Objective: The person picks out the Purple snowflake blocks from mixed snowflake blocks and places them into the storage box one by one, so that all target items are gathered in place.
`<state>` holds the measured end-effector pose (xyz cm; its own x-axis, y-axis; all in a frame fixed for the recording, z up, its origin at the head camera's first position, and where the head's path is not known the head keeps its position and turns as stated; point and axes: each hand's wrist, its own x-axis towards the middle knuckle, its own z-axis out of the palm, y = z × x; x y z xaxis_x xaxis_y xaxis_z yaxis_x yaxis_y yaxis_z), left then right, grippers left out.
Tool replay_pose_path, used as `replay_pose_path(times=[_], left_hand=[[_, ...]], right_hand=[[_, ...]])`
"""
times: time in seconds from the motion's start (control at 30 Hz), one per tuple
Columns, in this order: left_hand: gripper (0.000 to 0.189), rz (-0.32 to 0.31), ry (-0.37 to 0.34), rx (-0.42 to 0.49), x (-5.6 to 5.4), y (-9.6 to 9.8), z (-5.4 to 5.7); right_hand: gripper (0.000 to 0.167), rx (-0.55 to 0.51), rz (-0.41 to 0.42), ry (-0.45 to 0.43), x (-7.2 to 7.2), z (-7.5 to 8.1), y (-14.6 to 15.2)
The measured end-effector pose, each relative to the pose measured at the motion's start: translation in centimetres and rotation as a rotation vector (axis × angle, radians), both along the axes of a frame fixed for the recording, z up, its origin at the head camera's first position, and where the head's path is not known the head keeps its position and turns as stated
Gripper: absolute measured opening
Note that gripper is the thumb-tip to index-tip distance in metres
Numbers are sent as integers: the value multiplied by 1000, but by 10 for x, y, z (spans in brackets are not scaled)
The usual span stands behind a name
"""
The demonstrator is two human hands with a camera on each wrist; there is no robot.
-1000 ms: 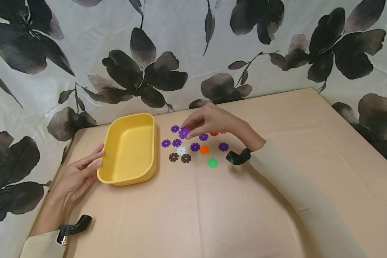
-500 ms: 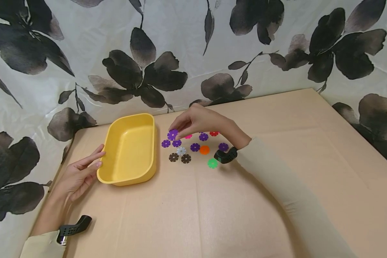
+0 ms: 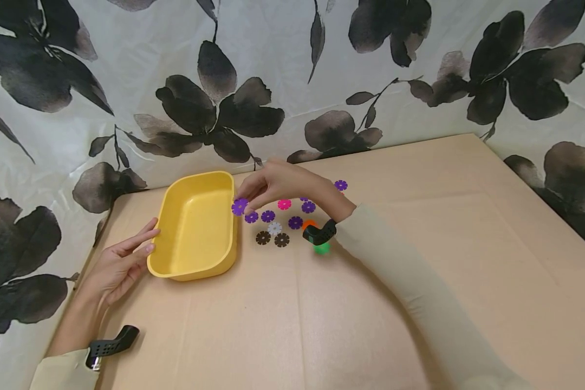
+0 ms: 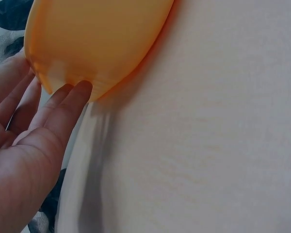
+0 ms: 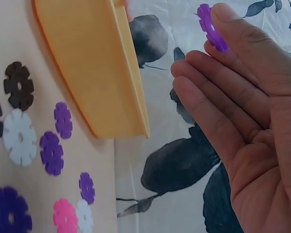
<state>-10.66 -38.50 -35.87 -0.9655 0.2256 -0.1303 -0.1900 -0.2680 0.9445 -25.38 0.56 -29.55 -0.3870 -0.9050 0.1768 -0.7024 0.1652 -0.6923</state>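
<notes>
My right hand point(image 3: 275, 181) pinches a purple interlocking disc point(image 3: 239, 206) between thumb and fingertips, held up at the right rim of a yellow plastic tub point(image 3: 195, 227). The disc point(image 5: 208, 26) has a notched, flower-like edge in the right wrist view; the other fingers extend loosely beside it. At the tub's left rim rests my left hand point(image 3: 124, 265), its fingers nearly straight. Close up in the left wrist view, those fingertips point(image 4: 83, 91) touch the tub's outer wall point(image 4: 114, 73). Nothing lies on the visible inside floor of the tub.
Right of the tub several loose discs lie flat on the beige table point(image 3: 253, 319): purple ones point(image 3: 295, 222), a pink one point(image 3: 284, 204), a white one point(image 3: 274, 228) and brown ones point(image 3: 281, 240). My right wrist strap point(image 3: 320, 233) overlaps an orange disc point(image 3: 309, 223) and a green one point(image 3: 322, 248).
My right hand has moved left with the purple disc, from above the loose discs to the tub's right rim. The left hand and tub have stayed put.
</notes>
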Motion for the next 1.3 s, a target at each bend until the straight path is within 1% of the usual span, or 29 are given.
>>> replay_pose_path(times=[0.17,0.33,0.53,0.67,0.73,1.03,1.2,1.3], left_hand=[[42,5,-7,5,1,1,0],[42,3,4,10,1,1,0],[43,1,11,8,1,-1,0],[43,4,1,1,0,0,1],[43,7,-4,5,0,1,2],[42,6,-26,16,-1,2,3],[42,-4,-23,15,-1,1,4],[43,-7,-23,18,-1,2,4]], right_hand=[[38,-3,17,11,-1,-1,-11],[39,-21,48,11,-1,-2,-24],[42,-2,71,1,1,3,-42],[42,10,76,-26,1,6,-53],[42,9,82,-53,1,6,-57],[43,11,96,-98,-4,1,-73],[42,-8,108,-135,-7,-2,-79],[43,0,104,-160,-8,-2,-83]])
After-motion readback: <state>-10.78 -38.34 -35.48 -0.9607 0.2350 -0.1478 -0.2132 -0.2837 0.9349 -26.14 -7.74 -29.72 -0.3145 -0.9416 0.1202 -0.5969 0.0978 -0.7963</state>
